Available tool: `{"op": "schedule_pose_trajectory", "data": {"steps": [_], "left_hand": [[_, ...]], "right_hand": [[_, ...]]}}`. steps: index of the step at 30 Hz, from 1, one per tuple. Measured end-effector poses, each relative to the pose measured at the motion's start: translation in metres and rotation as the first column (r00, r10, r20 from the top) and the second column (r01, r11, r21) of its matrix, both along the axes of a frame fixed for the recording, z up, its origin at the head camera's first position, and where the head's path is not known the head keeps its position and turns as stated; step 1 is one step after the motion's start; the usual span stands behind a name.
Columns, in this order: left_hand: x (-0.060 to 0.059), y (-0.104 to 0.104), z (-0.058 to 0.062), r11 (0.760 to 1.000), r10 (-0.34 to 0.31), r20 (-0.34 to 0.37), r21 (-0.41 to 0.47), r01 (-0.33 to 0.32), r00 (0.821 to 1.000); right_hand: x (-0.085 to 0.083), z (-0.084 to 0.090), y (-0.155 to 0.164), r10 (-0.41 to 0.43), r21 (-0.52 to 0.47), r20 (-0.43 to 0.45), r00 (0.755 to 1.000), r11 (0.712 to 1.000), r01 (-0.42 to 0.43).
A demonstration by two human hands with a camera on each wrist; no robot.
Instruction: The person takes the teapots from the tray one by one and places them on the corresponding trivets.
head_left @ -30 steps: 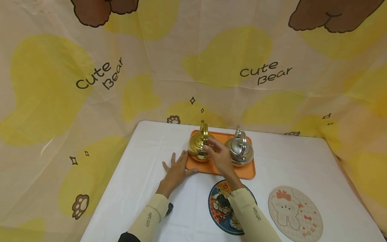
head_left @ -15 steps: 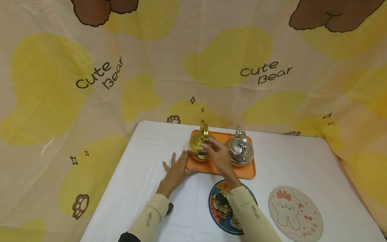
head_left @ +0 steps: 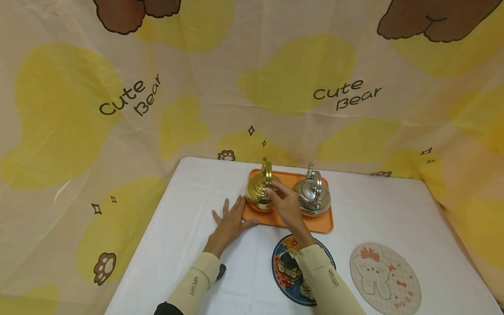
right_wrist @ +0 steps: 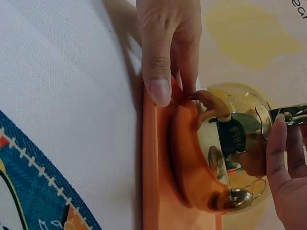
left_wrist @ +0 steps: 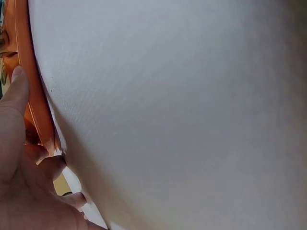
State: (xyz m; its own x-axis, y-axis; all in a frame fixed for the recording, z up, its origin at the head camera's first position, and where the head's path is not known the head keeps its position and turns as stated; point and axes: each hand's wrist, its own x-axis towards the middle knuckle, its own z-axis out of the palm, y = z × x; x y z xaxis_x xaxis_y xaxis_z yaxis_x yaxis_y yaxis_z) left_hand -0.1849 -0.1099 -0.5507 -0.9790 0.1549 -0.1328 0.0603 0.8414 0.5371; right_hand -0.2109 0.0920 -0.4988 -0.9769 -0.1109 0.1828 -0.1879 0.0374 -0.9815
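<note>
Gold-coloured kettle (head_left: 260, 190) stands on the left half of the orange tray (head_left: 320, 223), its upright handle met by the right hand's (head_left: 286, 205) loosely curled fingers, grip uncertain, while the left hand (head_left: 229, 223) lies flat, fingers spread, steadying the tray's edge beside a silver kettle (head_left: 313, 197).

Tray (head_left: 320, 224) at table (head_left: 177, 227) centre, toward 12 o'clock edge. On tray: first kettle (head_left: 257, 188) at 9 o'clock, second kettle (head_left: 313, 197) at 3 o'clock. Left hand (head_left: 229, 223) flat at tray's 9 o'clock corner. Right hand (head_left: 286, 204) between kettles. Two mats at 6 o'clock: one (head_left: 281, 267) under right forearm, other (head_left: 385, 278) at its 3 o'clock.
</note>
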Motion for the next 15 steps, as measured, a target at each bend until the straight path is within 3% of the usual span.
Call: {"op": "schedule_pose_trajectory", "data": {"steps": [15], "left_hand": [[0.0004,0.0006,0.0002,1.0,-0.003,0.007,-0.002,0.003,1.0]], "right_hand": [[0.0055,0.0033,0.0001,-0.028,-0.009,0.021,0.999,1.0,0.028]]}}
